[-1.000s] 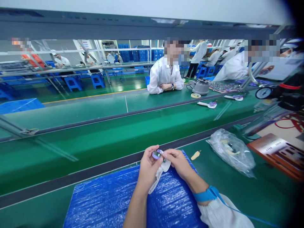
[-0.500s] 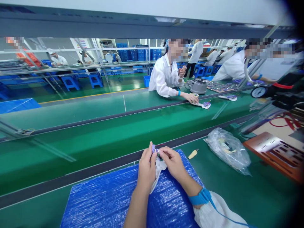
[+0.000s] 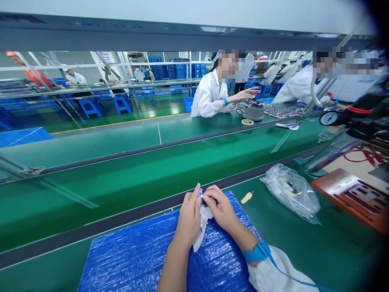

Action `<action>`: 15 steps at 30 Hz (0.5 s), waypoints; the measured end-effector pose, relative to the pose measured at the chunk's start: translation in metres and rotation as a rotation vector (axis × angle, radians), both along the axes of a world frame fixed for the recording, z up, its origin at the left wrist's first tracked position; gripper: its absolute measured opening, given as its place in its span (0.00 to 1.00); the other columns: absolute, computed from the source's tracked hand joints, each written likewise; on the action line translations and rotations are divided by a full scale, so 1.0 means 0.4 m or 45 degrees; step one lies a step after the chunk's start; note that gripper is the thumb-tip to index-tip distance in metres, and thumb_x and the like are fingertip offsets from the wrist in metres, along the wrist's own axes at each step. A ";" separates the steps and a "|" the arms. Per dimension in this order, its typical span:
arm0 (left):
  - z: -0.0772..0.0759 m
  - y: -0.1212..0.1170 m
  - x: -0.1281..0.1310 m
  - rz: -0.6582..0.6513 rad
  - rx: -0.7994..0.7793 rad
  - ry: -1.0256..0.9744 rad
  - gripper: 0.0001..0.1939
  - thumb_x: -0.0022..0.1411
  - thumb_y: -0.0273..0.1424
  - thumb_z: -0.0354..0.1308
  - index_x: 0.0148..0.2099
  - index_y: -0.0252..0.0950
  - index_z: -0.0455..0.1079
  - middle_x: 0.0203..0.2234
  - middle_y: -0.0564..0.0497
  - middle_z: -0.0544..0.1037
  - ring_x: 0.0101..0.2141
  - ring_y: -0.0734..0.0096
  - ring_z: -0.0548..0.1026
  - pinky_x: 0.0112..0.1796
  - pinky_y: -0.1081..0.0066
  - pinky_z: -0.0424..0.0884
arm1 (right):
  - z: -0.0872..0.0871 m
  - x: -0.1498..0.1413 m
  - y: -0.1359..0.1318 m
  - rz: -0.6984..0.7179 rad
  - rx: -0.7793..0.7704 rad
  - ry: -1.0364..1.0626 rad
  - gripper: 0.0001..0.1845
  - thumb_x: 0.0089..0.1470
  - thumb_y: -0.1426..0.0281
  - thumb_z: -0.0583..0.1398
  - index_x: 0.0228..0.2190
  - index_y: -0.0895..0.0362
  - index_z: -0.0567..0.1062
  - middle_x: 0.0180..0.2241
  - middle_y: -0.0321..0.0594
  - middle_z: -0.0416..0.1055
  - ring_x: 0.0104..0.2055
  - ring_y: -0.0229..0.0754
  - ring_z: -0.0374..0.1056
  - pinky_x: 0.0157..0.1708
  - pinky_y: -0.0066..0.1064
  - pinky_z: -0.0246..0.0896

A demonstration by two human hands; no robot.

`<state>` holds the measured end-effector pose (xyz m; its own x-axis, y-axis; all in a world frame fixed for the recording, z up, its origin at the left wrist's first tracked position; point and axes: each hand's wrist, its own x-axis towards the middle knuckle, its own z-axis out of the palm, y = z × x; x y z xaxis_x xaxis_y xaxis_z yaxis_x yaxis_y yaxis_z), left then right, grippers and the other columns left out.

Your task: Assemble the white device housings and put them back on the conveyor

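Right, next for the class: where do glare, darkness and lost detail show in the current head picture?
Head view: white glare streaks across the blue mat, highlights on the bag, a pale sheen on the brown plate; head view: the right-hand corners fall black; head view: fine detail is unreadable on the white part between left hand and right hand.

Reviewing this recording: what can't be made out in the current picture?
All in the head view:
Small purple piece: mostly hidden by the bare left hand and bare right hand, so its shape and exactly what the right hand touches are unclear.
White plastic part with a handle: partly covered by the left hand.
Crumpled clear plastic bag: contents obscured by its film.
Round, white-faced, black-rimmed gauge: dial too small to read.
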<state>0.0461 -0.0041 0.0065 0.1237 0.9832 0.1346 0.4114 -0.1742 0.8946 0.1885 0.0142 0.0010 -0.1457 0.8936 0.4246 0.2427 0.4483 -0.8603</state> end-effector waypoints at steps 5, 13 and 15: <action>0.004 0.001 0.002 -0.020 0.010 0.037 0.24 0.71 0.37 0.39 0.66 0.41 0.54 0.40 0.47 0.67 0.42 0.67 0.69 0.48 0.66 0.63 | 0.002 -0.005 -0.007 -0.025 -0.039 0.014 0.09 0.60 0.66 0.56 0.30 0.56 0.73 0.32 0.40 0.67 0.32 0.41 0.63 0.31 0.31 0.57; 0.008 -0.003 0.009 -0.010 -0.060 0.053 0.24 0.71 0.37 0.40 0.66 0.38 0.55 0.40 0.47 0.68 0.41 0.66 0.69 0.47 0.65 0.64 | -0.001 -0.009 -0.006 -0.030 -0.091 0.019 0.11 0.60 0.66 0.56 0.28 0.56 0.73 0.28 0.37 0.65 0.28 0.38 0.59 0.27 0.30 0.53; 0.007 -0.008 0.012 0.019 -0.049 0.035 0.24 0.70 0.38 0.40 0.65 0.38 0.56 0.41 0.46 0.68 0.43 0.65 0.69 0.48 0.66 0.64 | -0.004 -0.013 -0.006 -0.029 -0.114 0.036 0.11 0.60 0.65 0.56 0.28 0.56 0.73 0.28 0.37 0.65 0.27 0.38 0.59 0.27 0.30 0.53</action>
<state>0.0508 -0.0074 0.0094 0.1119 0.9893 0.0936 0.4384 -0.1337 0.8888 0.1832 0.0118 -0.0005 -0.1144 0.9310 0.3467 0.2271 0.3642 -0.9032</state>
